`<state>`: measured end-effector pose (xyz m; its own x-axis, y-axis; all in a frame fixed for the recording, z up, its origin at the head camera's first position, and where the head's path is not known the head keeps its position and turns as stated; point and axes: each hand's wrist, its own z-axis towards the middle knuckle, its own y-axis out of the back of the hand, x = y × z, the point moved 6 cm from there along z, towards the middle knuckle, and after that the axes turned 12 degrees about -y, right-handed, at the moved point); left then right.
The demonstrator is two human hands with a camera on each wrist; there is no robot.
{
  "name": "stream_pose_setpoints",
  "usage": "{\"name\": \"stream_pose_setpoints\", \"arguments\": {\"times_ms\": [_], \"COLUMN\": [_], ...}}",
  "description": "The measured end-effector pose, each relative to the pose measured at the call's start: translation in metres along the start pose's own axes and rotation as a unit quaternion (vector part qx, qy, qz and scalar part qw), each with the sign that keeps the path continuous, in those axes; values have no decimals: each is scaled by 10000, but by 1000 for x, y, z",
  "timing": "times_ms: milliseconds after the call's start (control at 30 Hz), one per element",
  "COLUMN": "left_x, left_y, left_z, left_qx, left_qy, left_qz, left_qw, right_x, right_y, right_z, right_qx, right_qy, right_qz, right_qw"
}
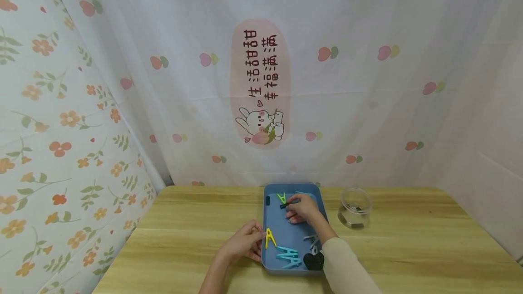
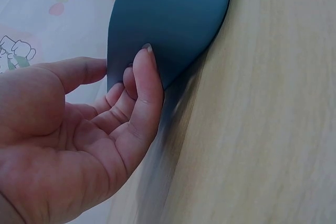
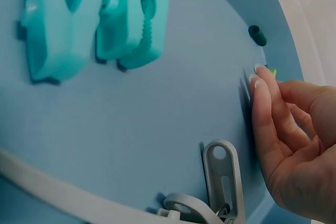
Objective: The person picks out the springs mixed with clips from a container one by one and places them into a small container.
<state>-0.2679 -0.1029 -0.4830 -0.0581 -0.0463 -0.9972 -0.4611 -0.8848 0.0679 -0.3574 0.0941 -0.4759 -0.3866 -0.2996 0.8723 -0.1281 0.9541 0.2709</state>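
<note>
A blue-grey tray (image 1: 286, 235) stands on the wooden table. My left hand (image 1: 245, 242) grips its left side, thumb at the rim and curled fingers against the outer wall. Over the tray's far part, my right hand (image 1: 302, 208) pinches a small dark green cylinder (image 1: 283, 206) at its fingertips; the fingers partly hide it. A light green clothespin (image 1: 282, 198) lies just beyond. Another dark green cylinder (image 3: 257, 35) is by the far left wall. A yellow clothespin (image 1: 269, 238) leans at the left wall, with turquoise clothespins (image 1: 289, 257) nearer me.
Grey clips (image 3: 223, 177) and a black heart-shaped clip (image 1: 313, 261) lie in the tray's near right part. Right of the tray stands a clear round jar (image 1: 354, 208) with dark pieces inside. A patterned curtain (image 1: 367, 103) hangs behind the table.
</note>
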Motion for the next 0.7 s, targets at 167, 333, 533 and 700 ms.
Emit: {"name": "stream_pose_setpoints", "arguments": {"times_ms": [167, 333, 533, 700], "left_x": [3, 6, 5, 3], "left_y": [-1, -1, -1, 0], "left_z": [1, 1, 2, 1], "left_qx": [13, 11, 12, -23], "left_qy": [32, 21, 14, 20], "left_qz": [-3, 8, 10, 34], "left_qw": [10000, 10000, 10000, 10000], "right_x": [-1, -1, 0, 2], "right_y": [0, 0, -1, -1], "right_z": [1, 1, -1, -1], "right_qx": [-70, -184, -233, -77], "right_qy": [25, 177, 291, 272], "right_qz": [-232, -434, -503, -368], "right_qw": [9997, 9987, 9980, 9989]}}
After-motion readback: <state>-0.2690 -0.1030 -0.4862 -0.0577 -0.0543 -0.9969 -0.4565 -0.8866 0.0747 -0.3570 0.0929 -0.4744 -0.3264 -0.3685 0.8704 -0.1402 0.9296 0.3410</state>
